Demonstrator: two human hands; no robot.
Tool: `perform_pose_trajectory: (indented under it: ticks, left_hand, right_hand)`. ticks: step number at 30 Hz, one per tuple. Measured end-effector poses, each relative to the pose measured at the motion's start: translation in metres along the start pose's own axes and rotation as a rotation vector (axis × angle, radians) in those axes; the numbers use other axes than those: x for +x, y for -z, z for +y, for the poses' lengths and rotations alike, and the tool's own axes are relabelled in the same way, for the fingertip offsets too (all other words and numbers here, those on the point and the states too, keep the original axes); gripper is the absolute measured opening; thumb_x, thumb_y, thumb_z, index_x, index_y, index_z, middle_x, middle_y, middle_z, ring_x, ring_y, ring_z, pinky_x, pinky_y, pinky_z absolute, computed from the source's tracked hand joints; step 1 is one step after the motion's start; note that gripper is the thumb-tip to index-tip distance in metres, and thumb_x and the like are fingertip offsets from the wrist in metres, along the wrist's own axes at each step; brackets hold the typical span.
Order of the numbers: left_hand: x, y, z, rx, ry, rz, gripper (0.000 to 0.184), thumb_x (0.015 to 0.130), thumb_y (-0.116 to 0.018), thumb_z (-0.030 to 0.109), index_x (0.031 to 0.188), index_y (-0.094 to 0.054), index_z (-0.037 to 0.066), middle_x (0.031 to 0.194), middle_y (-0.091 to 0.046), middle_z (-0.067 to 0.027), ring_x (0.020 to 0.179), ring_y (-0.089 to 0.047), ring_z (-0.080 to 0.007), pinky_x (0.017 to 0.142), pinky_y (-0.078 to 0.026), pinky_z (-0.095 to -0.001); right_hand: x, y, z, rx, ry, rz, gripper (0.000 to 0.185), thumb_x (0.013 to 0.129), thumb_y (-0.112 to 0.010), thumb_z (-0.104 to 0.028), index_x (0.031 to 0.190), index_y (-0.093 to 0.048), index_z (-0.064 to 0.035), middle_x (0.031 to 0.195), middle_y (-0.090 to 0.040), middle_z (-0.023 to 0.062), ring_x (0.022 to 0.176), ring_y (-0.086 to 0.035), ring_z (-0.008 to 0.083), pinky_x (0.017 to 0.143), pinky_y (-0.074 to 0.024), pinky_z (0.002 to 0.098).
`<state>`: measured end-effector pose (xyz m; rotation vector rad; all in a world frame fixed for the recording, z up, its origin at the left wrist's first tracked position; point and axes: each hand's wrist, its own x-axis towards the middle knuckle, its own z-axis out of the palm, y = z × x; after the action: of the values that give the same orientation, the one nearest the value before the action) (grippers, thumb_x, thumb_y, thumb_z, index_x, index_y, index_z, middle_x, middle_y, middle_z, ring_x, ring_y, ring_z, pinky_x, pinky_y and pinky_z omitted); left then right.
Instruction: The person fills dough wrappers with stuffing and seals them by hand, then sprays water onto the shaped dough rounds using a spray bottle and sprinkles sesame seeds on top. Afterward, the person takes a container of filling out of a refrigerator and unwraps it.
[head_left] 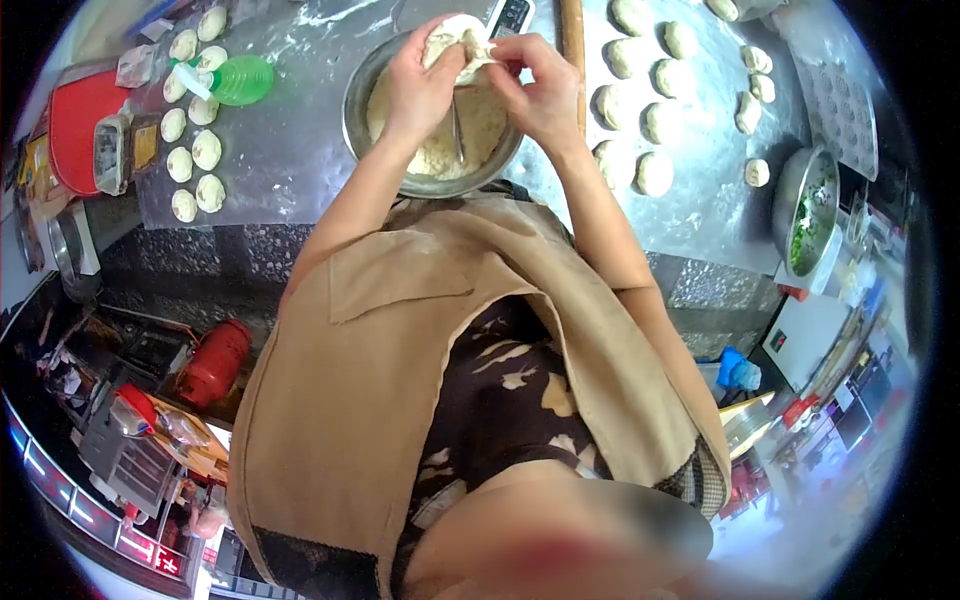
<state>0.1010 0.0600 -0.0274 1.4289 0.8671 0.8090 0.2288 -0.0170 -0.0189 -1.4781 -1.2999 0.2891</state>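
Above a metal bowl of pale crumbly filling, my two hands hold one piece of dough. My left hand cups it from the left, with the thumb pressed into its middle. The fingers of my right hand pinch the dough's right edge. A thin metal utensil stands in the filling, its upper end hidden behind the hands. Just right of my right hand lies a wooden rolling pin.
Several dough balls lie on the floured metal table to the right, with more buns at left. A green spray bottle is among those. A bowl with chopped greens is far right, near a dimpled tray.
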Motion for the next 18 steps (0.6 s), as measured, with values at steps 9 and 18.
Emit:
perform_pose_trajectory:
  ticks: [9, 18]
  left_hand:
    - [0.007, 0.011, 0.014, -0.155, 0.299, -0.005, 0.028, 0.085, -0.05, 0.004, 0.113, -0.058, 0.002, 0.098, -0.063, -0.005, 0.081, -0.061, -0.0109, 0.067, -0.055, -0.0266]
    - [0.009, 0.033, 0.034, -0.029, 0.318, -0.201, 0.03, 0.079, -0.05, 0.005, 0.108, -0.061, 0.001, 0.093, -0.064, -0.0057, 0.08, -0.062, -0.0139, 0.068, -0.055, -0.0292]
  right_hand:
    - [0.014, -0.001, -0.006, -0.091, -0.13, -0.177, 0.019, 0.074, -0.063, -0.006, 0.092, -0.057, -0.0049, 0.085, -0.06, 0.0114, 0.073, -0.061, 0.0272, 0.065, -0.0496, 0.0338]
    - [0.014, -0.009, -0.027, -0.091, 0.044, -0.207, 0.019, 0.074, -0.058, 0.001, 0.091, -0.055, -0.0066, 0.085, -0.056, 0.0113, 0.08, -0.058, 0.0323, 0.066, -0.0488, 0.0384]
